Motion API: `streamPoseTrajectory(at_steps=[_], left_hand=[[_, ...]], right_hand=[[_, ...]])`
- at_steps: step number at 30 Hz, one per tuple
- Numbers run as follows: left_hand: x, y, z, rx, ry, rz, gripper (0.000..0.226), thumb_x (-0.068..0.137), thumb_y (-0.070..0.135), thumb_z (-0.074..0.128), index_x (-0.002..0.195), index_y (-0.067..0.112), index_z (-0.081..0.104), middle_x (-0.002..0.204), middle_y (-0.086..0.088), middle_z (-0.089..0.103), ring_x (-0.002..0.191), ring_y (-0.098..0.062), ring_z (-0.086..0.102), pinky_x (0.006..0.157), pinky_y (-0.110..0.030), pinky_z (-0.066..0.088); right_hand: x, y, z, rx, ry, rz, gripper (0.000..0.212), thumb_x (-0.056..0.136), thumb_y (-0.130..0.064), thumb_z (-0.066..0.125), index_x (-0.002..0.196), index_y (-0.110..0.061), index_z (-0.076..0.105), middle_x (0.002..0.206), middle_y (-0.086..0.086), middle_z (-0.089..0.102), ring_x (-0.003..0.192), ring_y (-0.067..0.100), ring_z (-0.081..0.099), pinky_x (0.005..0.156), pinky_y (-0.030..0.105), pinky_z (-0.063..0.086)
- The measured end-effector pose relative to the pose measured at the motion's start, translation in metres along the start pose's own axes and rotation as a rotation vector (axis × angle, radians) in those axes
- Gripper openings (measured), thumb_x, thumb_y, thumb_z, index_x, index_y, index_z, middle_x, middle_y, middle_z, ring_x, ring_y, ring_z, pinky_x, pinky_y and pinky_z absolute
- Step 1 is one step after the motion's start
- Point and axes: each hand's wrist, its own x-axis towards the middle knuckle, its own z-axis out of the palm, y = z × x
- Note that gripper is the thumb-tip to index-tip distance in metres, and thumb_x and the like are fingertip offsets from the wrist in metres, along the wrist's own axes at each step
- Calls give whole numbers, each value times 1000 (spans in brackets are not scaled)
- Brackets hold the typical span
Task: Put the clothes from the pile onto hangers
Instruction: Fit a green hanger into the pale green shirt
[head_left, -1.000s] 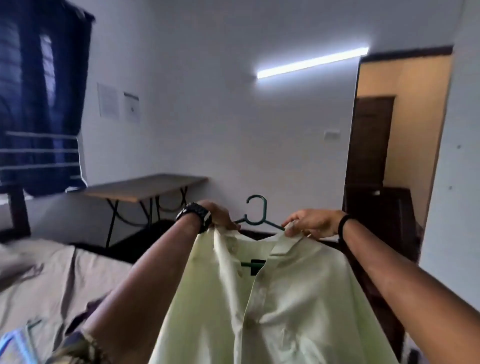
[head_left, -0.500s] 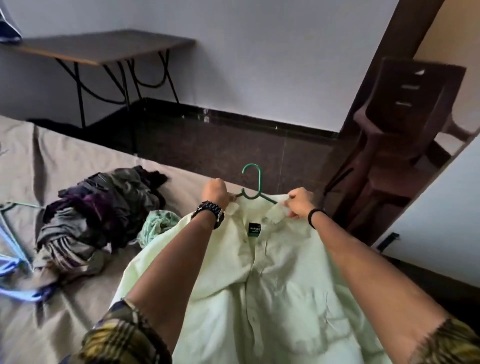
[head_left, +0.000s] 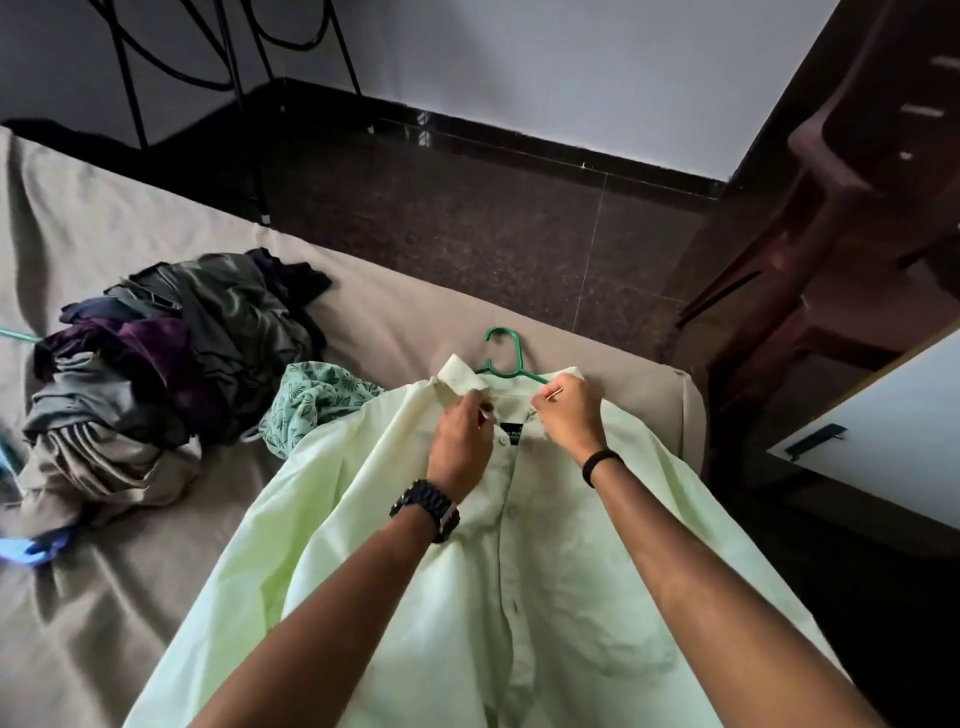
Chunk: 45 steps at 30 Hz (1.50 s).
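My left hand (head_left: 460, 441) and right hand (head_left: 569, 415) pinch the pale shirt (head_left: 545, 571) collar — green hanger (head_left: 506, 358) already inside; pile (head_left: 166, 358) at nine o'clock remains.

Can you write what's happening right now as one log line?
step: fixing collar | shirt: on green hanger, on bed | left hand: pinching collar | right hand: pinching collar | pile: waiting

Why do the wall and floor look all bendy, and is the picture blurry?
Head view: the wide-angle lens bends the skirting line and stretches the forearms near the bottom edge; the pale green shirt, the green hanger and both hands, left hand and right hand, look sharp; the clothes pile sits in dim, soft light.
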Motion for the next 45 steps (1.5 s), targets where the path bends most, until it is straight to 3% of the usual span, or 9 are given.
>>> streamPoseTrajectory(at_steps=[6, 11, 18, 23, 26, 29, 32, 35, 45], left_hand=[[-24, 0, 14, -60, -34, -86, 11, 85, 12, 63, 88, 1, 61, 89, -16, 66, 87, -32, 58, 70, -31, 38], [-34, 1, 19, -175, 14, -246, 15, 84, 11, 67, 91, -2, 70, 91, -18, 72, 89, -31, 65, 72, -21, 39], [-37, 9, 35, -325, 87, -551, 17, 84, 18, 68, 97, 8, 73, 98, -12, 72, 94, -28, 66, 76, -26, 47], [-36, 13, 44, -236, 95, -603, 19, 87, 16, 59, 102, 7, 68, 106, -14, 69, 100, -32, 63, 82, -34, 50], [-35, 11, 47, -288, 116, -602, 18, 86, 15, 60, 98, 5, 69, 100, -14, 70, 95, -31, 64, 78, -30, 47], [-37, 9, 44, -470, 142, -598, 8, 83, 11, 67, 77, 5, 68, 72, -9, 68, 71, -25, 62, 64, -25, 43], [-40, 6, 39, -718, 132, -620, 11, 77, 4, 74, 68, 7, 67, 62, -7, 66, 50, -11, 60, 58, -26, 49], [-41, 11, 34, -885, 118, -632, 13, 76, -3, 73, 71, 8, 66, 67, -10, 69, 56, -13, 62, 60, -25, 54], [-38, 21, 26, -1037, 11, -628, 16, 84, -10, 62, 73, 1, 66, 56, -7, 65, 50, -15, 60, 56, -28, 54]], right_hand=[[-36, 23, 22, -139, -93, 47, 30, 73, -28, 76, 63, -15, 51, 64, 3, 55, 70, 26, 47, 57, 28, 30], [-53, 37, 28, -171, 38, 20, 22, 79, -14, 68, 93, -3, 55, 97, 14, 63, 97, 31, 54, 75, 35, 37], [-56, 39, 38, -359, 44, -18, 40, 85, -31, 67, 107, 0, 56, 111, 16, 60, 107, 30, 56, 87, 32, 42], [-57, 36, 34, -410, 13, -40, 22, 85, -15, 57, 102, -2, 62, 106, 16, 63, 101, 32, 60, 80, 35, 45], [-57, 44, 30, -283, 49, -77, 8, 80, -10, 58, 77, -4, 63, 81, 17, 65, 80, 36, 58, 67, 37, 44], [-56, 52, 25, -45, 88, -47, 18, 76, -8, 61, 59, -5, 56, 61, 19, 54, 60, 29, 42, 60, 38, 40], [-58, 49, 20, 343, -2, 153, 9, 80, -6, 64, 72, -7, 65, 64, 8, 63, 59, 18, 51, 60, 27, 42], [-61, 46, 19, 594, -107, 187, 12, 85, 1, 60, 75, -3, 64, 60, 4, 55, 55, 14, 45, 52, 24, 41], [-61, 46, 13, 667, -172, 154, 9, 89, -3, 60, 94, -5, 67, 80, 9, 66, 70, 13, 58, 57, 19, 50]])
